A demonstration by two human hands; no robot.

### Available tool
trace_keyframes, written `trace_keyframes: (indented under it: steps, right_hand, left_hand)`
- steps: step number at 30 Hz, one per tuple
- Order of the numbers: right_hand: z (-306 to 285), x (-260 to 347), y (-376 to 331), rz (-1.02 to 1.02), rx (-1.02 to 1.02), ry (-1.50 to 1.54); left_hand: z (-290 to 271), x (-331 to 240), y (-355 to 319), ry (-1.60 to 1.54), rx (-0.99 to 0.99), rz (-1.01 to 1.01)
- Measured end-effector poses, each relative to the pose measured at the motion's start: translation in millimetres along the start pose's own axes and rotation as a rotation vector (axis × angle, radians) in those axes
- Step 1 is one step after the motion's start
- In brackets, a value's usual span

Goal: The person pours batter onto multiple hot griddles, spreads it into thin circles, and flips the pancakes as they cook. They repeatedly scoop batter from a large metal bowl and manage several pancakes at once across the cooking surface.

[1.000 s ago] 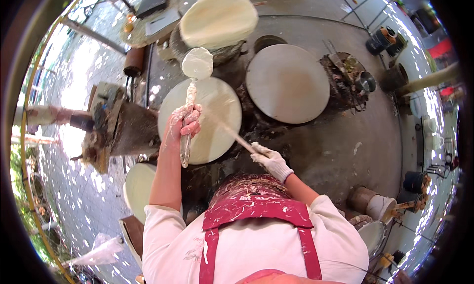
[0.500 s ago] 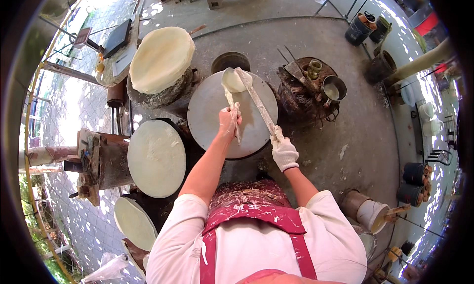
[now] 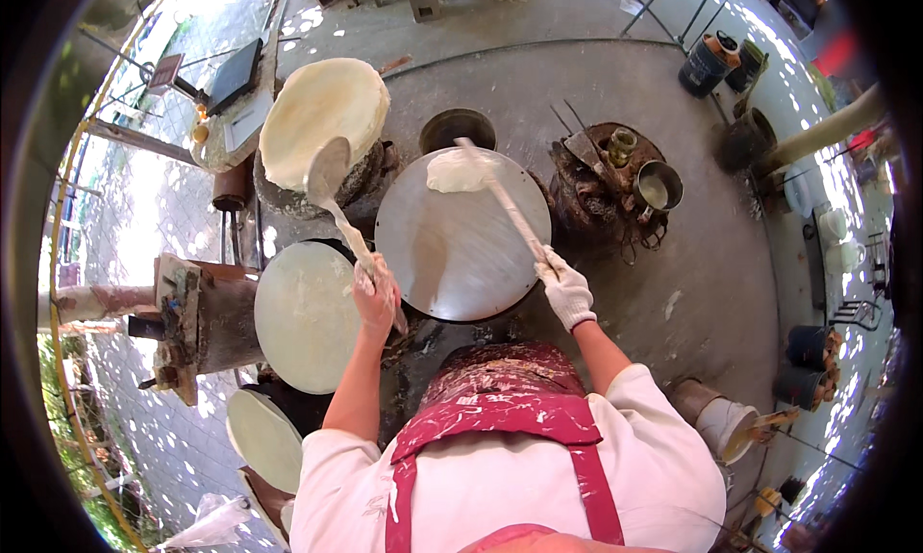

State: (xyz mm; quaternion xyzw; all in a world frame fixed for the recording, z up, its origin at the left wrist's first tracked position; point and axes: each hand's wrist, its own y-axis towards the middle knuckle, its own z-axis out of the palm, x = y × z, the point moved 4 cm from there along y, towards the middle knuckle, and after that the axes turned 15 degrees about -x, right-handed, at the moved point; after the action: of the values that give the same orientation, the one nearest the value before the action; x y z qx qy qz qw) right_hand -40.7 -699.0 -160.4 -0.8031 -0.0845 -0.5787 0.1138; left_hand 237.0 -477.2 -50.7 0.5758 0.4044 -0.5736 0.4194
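A round griddle [image 3: 306, 314] coated in pale cooked batter sits at the left, with another pale-coated griddle [image 3: 322, 120] beyond it and a third [image 3: 261, 438] nearer. A dark round pot [image 3: 458, 128] stands at the back. To the right, a metal cup [image 3: 659, 188] rests on a cluttered stand. The floor [image 3: 711, 293] is grey concrete.

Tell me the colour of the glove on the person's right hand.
White, a fabric glove gripping a pale stick; head view.

Smooth dull metal griddle [image 3: 461, 240], wet glossy batter [image 3: 454, 171], rough concrete floor [image 3: 711, 264].
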Motion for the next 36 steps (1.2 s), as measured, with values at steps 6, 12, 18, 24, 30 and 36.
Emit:
trace_keyframes:
  steps: [6, 12, 18, 24, 30, 36]
  right_hand:
    - [47, 14, -25, 0.475, 0.262, 0.162]
    - [8, 11, 23, 0.159, 0.151, 0.194]
    - [50, 15, 2, 0.473, 0.414, 0.198]
    - [12, 24, 90, 0.107, 0.433, 0.056]
    - [40, 38, 75, 0.213, 0.724, -0.017]
    - [28, 42, 153, 0.166, 0.700, -0.035]
  left_hand:
    - [-52, 34, -44, 0.047, 0.089, -0.372]
    - [-96, 46, -70, 0.050, -0.038, -0.420]
    - [-96, 50, -92, 0.096, -0.148, -0.447]
    - [-75, 38, -122, 0.081, -0.313, -0.476]
    - [-46, 31, -147, 0.117, -0.408, -0.520]
    - [-31, 30, -160, 0.104, -0.485, -0.510]
